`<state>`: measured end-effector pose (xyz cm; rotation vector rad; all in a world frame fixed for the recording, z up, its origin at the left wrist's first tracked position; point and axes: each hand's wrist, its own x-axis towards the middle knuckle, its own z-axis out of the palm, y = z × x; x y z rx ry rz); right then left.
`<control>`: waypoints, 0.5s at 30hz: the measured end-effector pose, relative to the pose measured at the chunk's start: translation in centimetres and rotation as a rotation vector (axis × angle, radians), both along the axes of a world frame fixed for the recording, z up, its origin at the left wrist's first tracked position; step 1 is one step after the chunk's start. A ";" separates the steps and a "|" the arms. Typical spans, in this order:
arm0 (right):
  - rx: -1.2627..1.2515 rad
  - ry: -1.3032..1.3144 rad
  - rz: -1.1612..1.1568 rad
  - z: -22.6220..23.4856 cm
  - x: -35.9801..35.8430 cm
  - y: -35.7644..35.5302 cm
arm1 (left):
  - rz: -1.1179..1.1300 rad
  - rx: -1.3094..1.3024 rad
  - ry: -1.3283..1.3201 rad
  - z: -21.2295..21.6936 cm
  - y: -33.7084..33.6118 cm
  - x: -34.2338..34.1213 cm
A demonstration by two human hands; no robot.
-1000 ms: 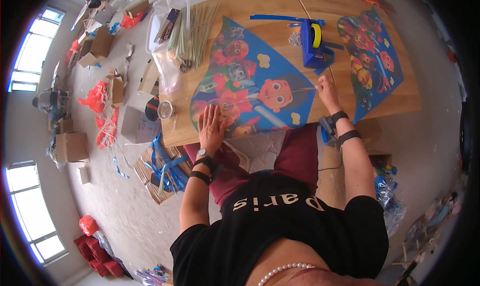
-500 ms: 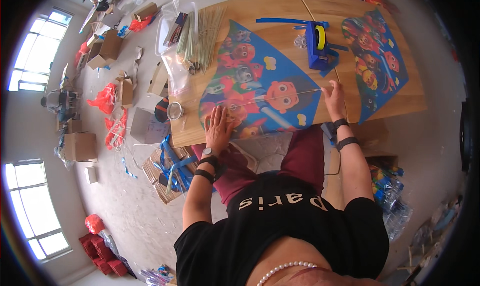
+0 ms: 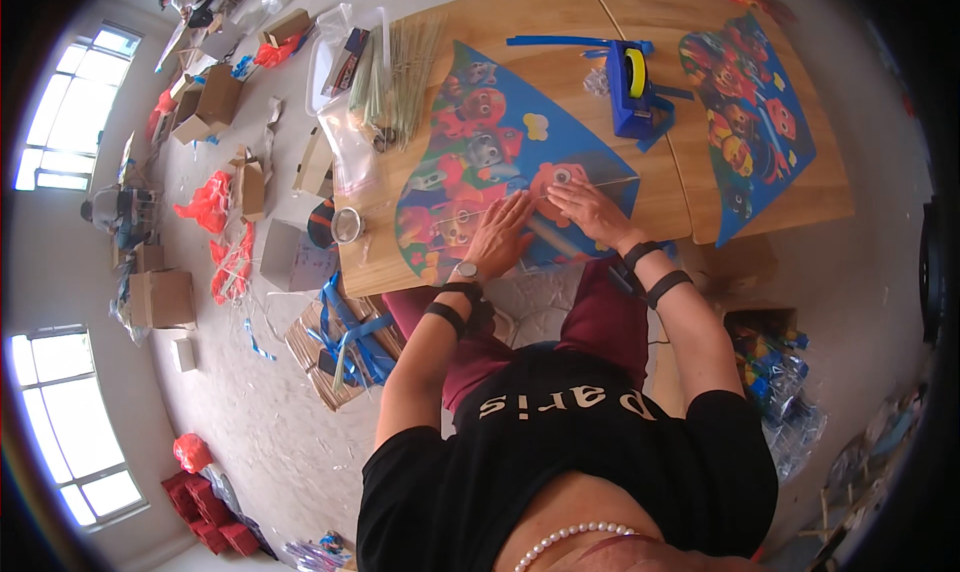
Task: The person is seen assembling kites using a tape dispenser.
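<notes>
A printed kite sail [image 3: 470, 187], blue with cartoon figures, lies on the wooden table in front of me. A thin pale rod or line [image 3: 615, 183] runs across its middle toward the right corner; I cannot tell which it is. My left hand [image 3: 502, 234] rests flat on the sail over this line, fingers stretched out. Close beside it, my right hand [image 3: 590, 214] lies with extended fingers on the printed face, also along the line. Neither hand grips anything. The hands cover part of the line.
Past the sail stands a blue tape dispenser [image 3: 632, 97] with a yellow core. A second printed kite sail [image 3: 750, 132] lies at the right. Thin sticks [image 3: 400, 82] and a clear plastic tub [image 3: 322, 67] sit at the far left, a round tin [image 3: 347, 226] at the near left corner.
My right hand has moved left from the sail's right corner onto its middle. My left hand has slid right and slightly away from me, so both now lie side by side.
</notes>
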<state>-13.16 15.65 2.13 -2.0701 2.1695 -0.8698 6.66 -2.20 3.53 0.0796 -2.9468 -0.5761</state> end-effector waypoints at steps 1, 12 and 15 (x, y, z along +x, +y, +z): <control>0.017 0.016 0.008 -0.3 -0.2 0.0 | -0.006 -0.008 0.001 -0.2 0.0 -0.3; 0.035 -0.044 -0.255 -1.8 -7.7 10.1 | 0.022 -0.131 -0.075 0.3 -6.7 8.8; 0.021 -0.101 -0.405 -1.1 -8.7 13.3 | 0.163 -0.088 -0.030 -0.1 -8.7 12.5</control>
